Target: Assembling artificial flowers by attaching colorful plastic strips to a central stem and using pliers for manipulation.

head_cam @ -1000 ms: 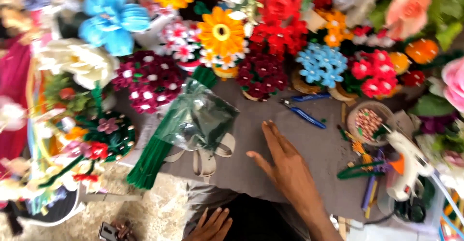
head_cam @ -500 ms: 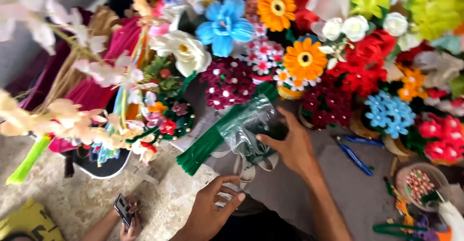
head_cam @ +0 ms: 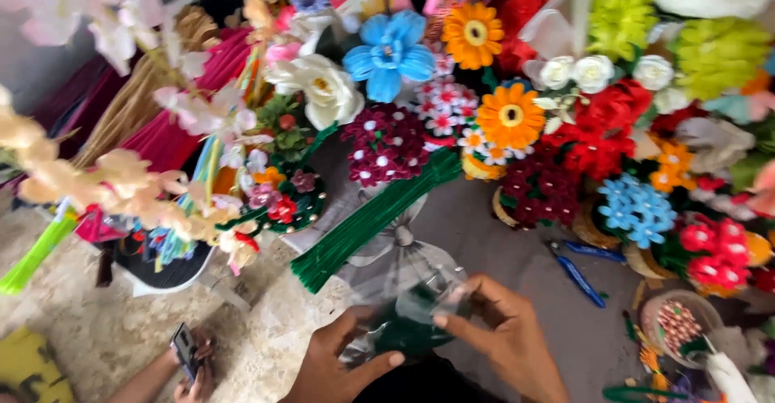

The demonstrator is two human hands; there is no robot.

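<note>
Near the lower edge of the surface [head_cam: 484,233], the left hand [head_cam: 339,363] and right hand [head_cam: 500,334] each pinch a clear plastic bag [head_cam: 404,290] of green stems, blurred. Beside it lies a green stem bundle [head_cam: 371,221]; a second person's hand [head_cam: 194,363] is partly cut off.

A single head-worn camera looks steeply down from close above the grey counter [head_cam: 500,233], facing forward toward twelve o'clock, where handmade flowers fill the frame's upper half. The wearer's forearms enter near six o'clock.
</note>
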